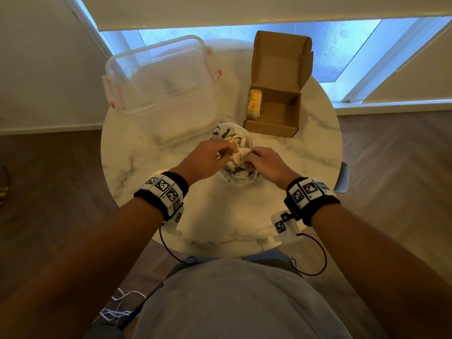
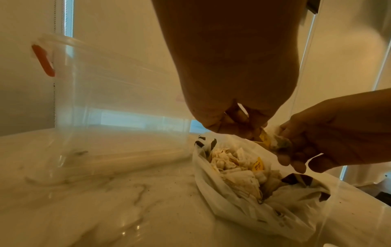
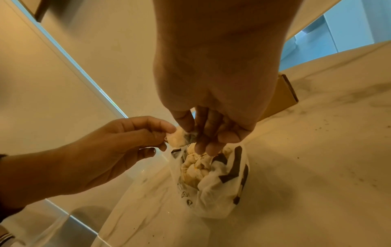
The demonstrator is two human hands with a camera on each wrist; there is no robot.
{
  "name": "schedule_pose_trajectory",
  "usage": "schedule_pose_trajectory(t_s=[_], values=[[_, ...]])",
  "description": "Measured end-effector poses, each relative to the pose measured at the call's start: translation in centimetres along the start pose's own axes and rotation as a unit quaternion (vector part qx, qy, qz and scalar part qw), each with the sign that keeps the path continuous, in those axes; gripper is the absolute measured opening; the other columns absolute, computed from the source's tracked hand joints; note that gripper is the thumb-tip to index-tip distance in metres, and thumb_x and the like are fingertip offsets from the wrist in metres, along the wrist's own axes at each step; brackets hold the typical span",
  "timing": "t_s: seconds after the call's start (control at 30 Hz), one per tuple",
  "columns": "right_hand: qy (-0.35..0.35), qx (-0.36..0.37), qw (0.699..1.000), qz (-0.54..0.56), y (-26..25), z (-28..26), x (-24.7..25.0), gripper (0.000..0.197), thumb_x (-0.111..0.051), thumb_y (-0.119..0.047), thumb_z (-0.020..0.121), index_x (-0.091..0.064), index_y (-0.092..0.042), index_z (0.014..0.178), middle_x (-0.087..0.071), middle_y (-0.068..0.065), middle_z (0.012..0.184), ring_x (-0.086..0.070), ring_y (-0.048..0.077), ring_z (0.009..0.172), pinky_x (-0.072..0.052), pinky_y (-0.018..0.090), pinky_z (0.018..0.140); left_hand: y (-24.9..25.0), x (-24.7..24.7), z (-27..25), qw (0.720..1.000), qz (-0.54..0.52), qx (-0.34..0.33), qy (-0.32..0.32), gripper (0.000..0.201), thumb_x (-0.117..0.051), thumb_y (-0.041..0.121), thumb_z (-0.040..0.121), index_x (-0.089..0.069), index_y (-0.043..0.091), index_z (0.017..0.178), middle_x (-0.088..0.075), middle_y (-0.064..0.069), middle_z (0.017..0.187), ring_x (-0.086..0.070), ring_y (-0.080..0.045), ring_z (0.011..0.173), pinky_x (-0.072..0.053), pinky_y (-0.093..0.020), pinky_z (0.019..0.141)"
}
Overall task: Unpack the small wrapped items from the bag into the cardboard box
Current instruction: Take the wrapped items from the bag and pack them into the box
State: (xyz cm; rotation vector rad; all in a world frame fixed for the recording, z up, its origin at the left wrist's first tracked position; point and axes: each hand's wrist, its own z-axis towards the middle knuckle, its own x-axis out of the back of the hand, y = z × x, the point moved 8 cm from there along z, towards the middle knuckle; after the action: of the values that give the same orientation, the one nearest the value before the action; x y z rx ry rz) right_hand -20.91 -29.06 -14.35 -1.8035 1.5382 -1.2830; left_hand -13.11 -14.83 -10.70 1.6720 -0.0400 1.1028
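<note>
A white plastic bag (image 1: pixel 241 178) with dark print lies open on the round marble table (image 1: pixel 210 223), full of several small wrapped items (image 2: pixel 234 164). Just above its mouth both hands pinch one pale wrapped item (image 1: pixel 241 154) with a yellow tag (image 2: pixel 265 139). My left hand (image 1: pixel 211 155) holds its left end; my right hand (image 1: pixel 261 159) holds its right end. The same item (image 3: pixel 178 137) shows between the fingers in the right wrist view. Behind the bag the cardboard box (image 1: pixel 276 111) stands open, with two yellow-tagged items (image 1: pixel 254 104) against its left wall.
A large clear plastic tub (image 1: pixel 161 91) with red latches stands at the table's back left, close to the bag. The box lid stands upright at the back. Bright windows lie beyond the table, and wooden floor surrounds it.
</note>
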Motion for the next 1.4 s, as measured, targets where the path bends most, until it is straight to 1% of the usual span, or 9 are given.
schedule_pose_trajectory(t_s=[0.17,0.33,0.43,0.6,0.7,0.8,0.97,1.1,1.4], values=[[0.011,0.001,0.999,-0.048,0.2,-0.2,0.6,0.019,-0.05,-0.022,0.097,-0.064,-0.021,0.109,-0.068,-0.001,0.1,-0.063,0.016,0.091,-0.044,0.023,0.066,0.2,-0.1,0.0,1.0,0.011,-0.003,0.002,0.02,-0.064,0.013,0.093,-0.072,0.022,0.11,-0.069,0.004,0.102,-0.063,-0.005,0.092,-0.043,-0.006,0.079],[0.05,0.061,0.994,-0.07,-0.3,-0.2,1.6,0.025,-0.066,-0.017,0.088,-0.061,-0.019,0.112,-0.063,0.0,0.109,-0.061,0.016,0.097,-0.052,0.028,0.08,0.4,0.0,0.0,1.0,-0.002,0.006,0.004,0.017,-0.068,0.016,0.091,-0.073,0.02,0.107,-0.069,0.005,0.099,-0.062,-0.001,0.086,-0.041,-0.004,0.076],[0.023,0.121,0.986,-0.112,-1.6,-0.5,1.0,0.033,-0.079,-0.016,0.079,-0.062,-0.019,0.107,-0.057,0.001,0.109,-0.06,0.017,0.088,-0.052,0.024,0.072,0.4,0.1,0.2,1.0,-0.001,0.03,0.003,0.013,-0.069,0.023,0.092,-0.073,0.022,0.104,-0.068,0.007,0.097,-0.061,-0.001,0.085,-0.043,-0.007,0.075],[0.024,0.154,0.977,-0.147,-2.3,-0.3,0.1,0.019,-0.072,-0.031,0.089,-0.066,-0.016,0.1,-0.064,0.002,0.099,-0.058,0.018,0.087,-0.047,0.028,0.073,0.5,0.0,0.6,0.998,-0.027,0.063,0.011,0.015,-0.066,0.025,0.094,-0.07,0.022,0.108,-0.068,0.009,0.094,-0.061,0.001,0.084,-0.043,-0.006,0.073],[0.051,0.114,0.984,-0.126,-1.8,0.0,0.8,0.015,-0.063,-0.028,0.095,-0.065,-0.014,0.099,-0.067,0.0,0.096,-0.06,0.017,0.087,-0.047,0.025,0.071,-0.3,-0.1,0.6,0.995,-0.017,0.096,0.012,0.022,-0.064,0.024,0.094,-0.062,0.024,0.116,-0.068,0.005,0.096,-0.063,-0.006,0.085,-0.047,-0.015,0.072],[0.061,0.086,0.984,-0.142,-1.0,0.3,1.2,0.01,-0.06,-0.026,0.096,-0.062,-0.016,0.093,-0.066,0.002,0.094,-0.057,0.018,0.085,-0.04,0.019,0.064,-1.9,-1.5,0.5,0.991,0.051,0.111,-0.052,0.03,-0.066,0.021,0.092,-0.061,0.02,0.121,-0.064,-0.003,0.11,-0.061,-0.02,0.099,-0.046,-0.026,0.079],[0.057,0.069,0.984,-0.154,-0.5,0.5,1.3,0.014,-0.058,-0.028,0.097,-0.058,-0.017,0.088,-0.063,0.002,0.089,-0.054,0.018,0.079,-0.034,0.019,0.058,-2.6,-3.7,-0.4,0.981,0.15,0.074,-0.1,0.028,-0.074,0.024,0.085,-0.07,0.018,0.112,-0.063,-0.009,0.113,-0.06,-0.032,0.099,-0.053,-0.046,0.085],[0.051,0.061,0.985,-0.152,-0.3,0.4,1.4,0.018,-0.056,-0.029,0.099,-0.059,-0.015,0.09,-0.062,0.001,0.086,-0.053,0.017,0.078,-0.036,0.02,0.058,-2.4,-2.8,0.0,0.983,0.16,0.077,-0.052,0.015,-0.068,0.027,0.089,-0.069,0.018,0.101,-0.062,-0.007,0.107,-0.058,-0.028,0.095,-0.052,-0.041,0.08],[0.066,0.058,0.985,-0.148,-0.2,0.6,1.6,0.022,-0.057,-0.032,0.098,-0.065,-0.011,0.096,-0.067,0.003,0.089,-0.059,0.021,0.085,-0.042,0.029,0.071,-1.2,-0.2,0.8,0.996,0.019,0.085,0.004,0.009,-0.059,0.023,0.096,-0.06,0.023,0.105,-0.063,0.005,0.09,-0.058,-0.012,0.08,-0.05,-0.028,0.072]])
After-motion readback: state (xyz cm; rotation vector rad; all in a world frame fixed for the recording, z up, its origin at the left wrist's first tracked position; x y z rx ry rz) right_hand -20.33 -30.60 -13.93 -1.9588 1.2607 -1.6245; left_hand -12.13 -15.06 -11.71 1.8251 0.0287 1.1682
